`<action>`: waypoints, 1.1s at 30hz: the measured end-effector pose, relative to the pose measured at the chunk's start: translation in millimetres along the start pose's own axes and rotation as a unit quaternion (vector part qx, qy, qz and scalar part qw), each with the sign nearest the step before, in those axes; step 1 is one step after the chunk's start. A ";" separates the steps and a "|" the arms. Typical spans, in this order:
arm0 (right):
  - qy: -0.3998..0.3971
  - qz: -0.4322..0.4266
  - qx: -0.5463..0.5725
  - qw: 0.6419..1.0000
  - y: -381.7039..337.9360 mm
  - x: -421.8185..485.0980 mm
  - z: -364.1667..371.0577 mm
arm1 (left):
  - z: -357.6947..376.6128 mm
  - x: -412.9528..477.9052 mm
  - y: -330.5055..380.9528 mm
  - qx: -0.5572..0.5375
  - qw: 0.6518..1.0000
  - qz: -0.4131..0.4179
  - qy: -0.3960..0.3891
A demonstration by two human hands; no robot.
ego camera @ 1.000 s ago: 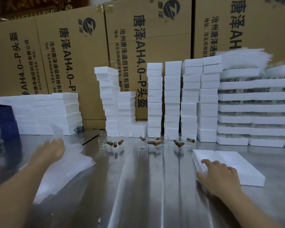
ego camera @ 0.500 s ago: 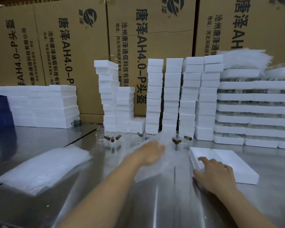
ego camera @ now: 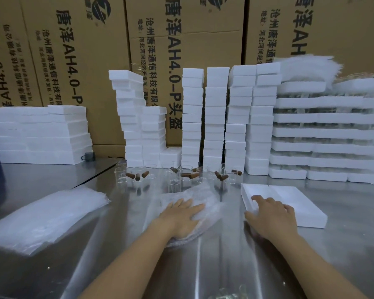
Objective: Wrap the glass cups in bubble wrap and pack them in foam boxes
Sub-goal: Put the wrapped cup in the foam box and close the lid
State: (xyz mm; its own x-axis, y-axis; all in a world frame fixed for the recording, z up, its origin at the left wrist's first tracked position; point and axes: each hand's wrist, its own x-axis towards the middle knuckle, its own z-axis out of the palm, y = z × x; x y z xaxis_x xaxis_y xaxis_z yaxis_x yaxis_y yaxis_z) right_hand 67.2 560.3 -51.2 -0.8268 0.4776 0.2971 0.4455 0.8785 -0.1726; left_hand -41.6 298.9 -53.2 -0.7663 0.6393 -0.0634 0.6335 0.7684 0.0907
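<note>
Left hand [ego camera: 181,216] flat on bubble wrap sheet [ego camera: 205,197]; right hand [ego camera: 270,214] spread, resting on foam box [ego camera: 294,201].

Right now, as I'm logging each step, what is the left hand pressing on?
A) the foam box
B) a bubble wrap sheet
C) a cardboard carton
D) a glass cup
B: the left hand lies flat on the bubble wrap sheet; the right hand rests on the foam box.

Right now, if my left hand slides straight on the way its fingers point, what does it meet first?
Past the bubble wrap sheet under the left hand, probably the glass cups with brown handles, slightly to its right; depth is unclear.
</note>
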 end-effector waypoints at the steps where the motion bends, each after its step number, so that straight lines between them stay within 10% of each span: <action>1: 0.002 0.006 0.000 1.000 1.2 0.2 -0.3 | -2.1 -1.2 -8.4 -0.001 1.000 0.001 0.004; 13: 0.081 -0.045 -0.087 0.992 -11.8 -5.7 -0.3 | -19.6 10.9 -1.4 -0.168 0.936 0.000 0.310; 18: 0.083 -0.133 -0.094 0.983 -47.0 29.0 -1.2 | 5.0 20.9 -11.1 -0.087 0.986 0.056 0.134; 33: -0.113 0.066 0.348 0.928 -100.0 158.5 37.7 | -21.3 6.3 -10.1 -0.123 0.971 0.007 0.203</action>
State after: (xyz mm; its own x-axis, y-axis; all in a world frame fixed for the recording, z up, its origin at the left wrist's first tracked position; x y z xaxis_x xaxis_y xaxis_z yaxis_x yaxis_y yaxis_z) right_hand -121.3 547.8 -22.2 -0.8670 0.4967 0.0399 0.2821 0.5553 -0.7823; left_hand -55.0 294.6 -33.3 -0.7677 0.5476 0.3328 0.6386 0.6971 0.3260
